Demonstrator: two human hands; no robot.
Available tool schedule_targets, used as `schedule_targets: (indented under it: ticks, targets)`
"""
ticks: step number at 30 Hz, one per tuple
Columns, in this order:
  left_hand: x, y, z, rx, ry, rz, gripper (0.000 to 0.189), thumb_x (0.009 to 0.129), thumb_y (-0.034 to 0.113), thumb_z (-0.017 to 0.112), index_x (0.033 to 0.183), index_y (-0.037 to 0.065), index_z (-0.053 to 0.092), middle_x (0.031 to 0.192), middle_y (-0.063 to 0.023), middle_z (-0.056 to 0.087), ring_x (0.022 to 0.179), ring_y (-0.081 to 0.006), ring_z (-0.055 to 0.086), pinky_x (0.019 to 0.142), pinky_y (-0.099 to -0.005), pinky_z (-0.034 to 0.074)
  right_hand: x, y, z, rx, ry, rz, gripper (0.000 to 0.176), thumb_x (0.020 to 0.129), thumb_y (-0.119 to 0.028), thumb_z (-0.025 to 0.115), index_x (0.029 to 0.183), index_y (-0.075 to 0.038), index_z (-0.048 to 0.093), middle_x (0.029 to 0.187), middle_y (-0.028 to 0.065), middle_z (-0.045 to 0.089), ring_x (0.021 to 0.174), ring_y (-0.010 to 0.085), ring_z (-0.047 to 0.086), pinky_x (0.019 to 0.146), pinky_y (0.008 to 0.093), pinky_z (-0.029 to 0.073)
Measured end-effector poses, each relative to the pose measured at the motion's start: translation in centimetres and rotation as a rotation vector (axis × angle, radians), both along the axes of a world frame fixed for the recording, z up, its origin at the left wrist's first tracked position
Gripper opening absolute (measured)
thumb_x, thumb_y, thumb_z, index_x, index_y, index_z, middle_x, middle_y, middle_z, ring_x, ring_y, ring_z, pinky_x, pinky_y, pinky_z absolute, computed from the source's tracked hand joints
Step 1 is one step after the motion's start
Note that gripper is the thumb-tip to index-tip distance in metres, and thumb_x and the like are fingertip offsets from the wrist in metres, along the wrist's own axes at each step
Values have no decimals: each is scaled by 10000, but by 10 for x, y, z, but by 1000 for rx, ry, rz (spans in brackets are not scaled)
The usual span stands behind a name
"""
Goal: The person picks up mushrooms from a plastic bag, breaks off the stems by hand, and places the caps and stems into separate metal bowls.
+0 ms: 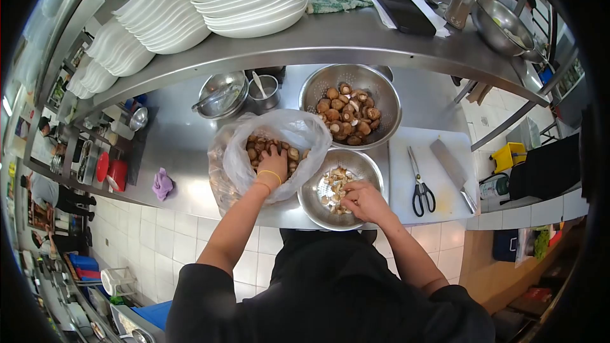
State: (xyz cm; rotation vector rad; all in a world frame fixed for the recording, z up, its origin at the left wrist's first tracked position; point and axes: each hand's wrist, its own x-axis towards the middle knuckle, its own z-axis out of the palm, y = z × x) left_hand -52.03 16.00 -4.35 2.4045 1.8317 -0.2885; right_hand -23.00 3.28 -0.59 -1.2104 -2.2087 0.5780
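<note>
My left hand [274, 166] reaches into a clear plastic bag [230, 143] of brown shiitake mushrooms [293, 154]. Its fingers are spread over the mushrooms, and the fingertips are partly sunk among them. A yellow band circles that wrist. Over a metal bowl [311, 200] of pale mushroom stems [334, 181], my right hand [362, 202] has its fingers curled together. Whatever it may hold is hidden by the fingers. Behind this bowl stands a perforated metal colander [311, 92] with many whole shiitake mushrooms [346, 111] in it.
On the white cutting board [406, 152] to the right lie scissors [419, 184] and a cleaver [452, 168]. Metal bowls [222, 95] and a small pot [264, 92] stand behind the bag. A purple cloth [163, 184] lies left. Stacked plates [248, 0] fill the overhead shelf [254, 54].
</note>
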Motion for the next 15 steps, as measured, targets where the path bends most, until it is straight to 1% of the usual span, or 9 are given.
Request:
schedule_targets:
  ticks: [2, 4, 5, 7, 8, 9, 11, 12, 15]
  targets:
    - [1, 0, -8, 11, -91, 117, 543, 842, 190, 625, 1360, 102, 484, 1410, -274, 402, 1140, -521, 528, 916, -490, 534, -4, 3, 5, -45, 32, 21, 133, 831, -182, 669, 829, -74, 747, 912, 111, 698, 909, 319, 649, 818, 425, 513]
    - [2, -2, 13, -83, -208, 145, 599, 841, 269, 636, 1394, 119, 463, 1489, -296, 321, 1213, -566, 470, 1011, -533, 460, -7, 10, -8, -93, -53, -11, 139, 789, -207, 674, 794, -80, 730, 852, 117, 695, 854, 311, 666, 779, 436, 524]
    - [-4, 0, 6, -70, -209, 101, 631, 815, 264, 670, 1392, 112, 464, 1499, -300, 305, 1246, -538, 460, 1044, -515, 436, -6, 13, -14, -72, -63, 14, 181, 803, -257, 675, 755, -86, 715, 804, 129, 688, 805, 331, 668, 747, 449, 527]
    - [-7, -3, 14, -71, -263, 164, 645, 808, 229, 670, 1384, 30, 460, 1459, -316, 354, 1309, -490, 417, 1078, -498, 406, -7, 12, -11, -92, -126, -16, 297, 828, -347, 689, 711, -74, 701, 764, 137, 674, 747, 351, 659, 707, 476, 520]
    - [-10, -7, 18, -25, -355, 203, 550, 837, 233, 642, 1350, 97, 496, 1417, -291, 389, 1146, -541, 519, 992, -533, 460, -7, 13, -17, -118, -105, -34, 333, 828, -369, 692, 699, -61, 689, 755, 143, 668, 749, 354, 657, 706, 472, 514]
    - [-17, -7, 10, 120, -387, 141, 562, 836, 246, 634, 1339, 39, 490, 1420, -296, 386, 1157, -499, 528, 998, -506, 463, -7, 13, -3, -125, -123, -48, 347, 835, -363, 690, 708, -41, 682, 764, 153, 665, 750, 356, 654, 708, 472, 508]
    - [-21, -10, 32, 215, -550, 138, 431, 811, 255, 639, 1160, 2, 626, 1227, -288, 563, 1153, -438, 543, 1000, -459, 466, -7, 11, 7, -101, -83, -102, 313, 858, -326, 679, 767, -27, 683, 787, 163, 668, 755, 360, 652, 721, 460, 509]
    - [-35, 5, 22, 158, -449, 54, 376, 811, 273, 638, 1077, 9, 668, 1168, -283, 604, 1122, -445, 553, 1007, -457, 459, -8, 11, 9, -122, 67, -147, 287, 871, -306, 669, 804, -28, 682, 801, 167, 672, 757, 363, 652, 718, 453, 513]
    - [-18, -8, 55, 62, -600, 233, 432, 816, 277, 626, 1170, 29, 629, 1292, -273, 555, 1147, -435, 560, 1020, -459, 449, -10, 17, 25, -179, 245, -170, 249, 895, -280, 649, 869, -35, 682, 824, 173, 678, 764, 368, 653, 711, 445, 516]
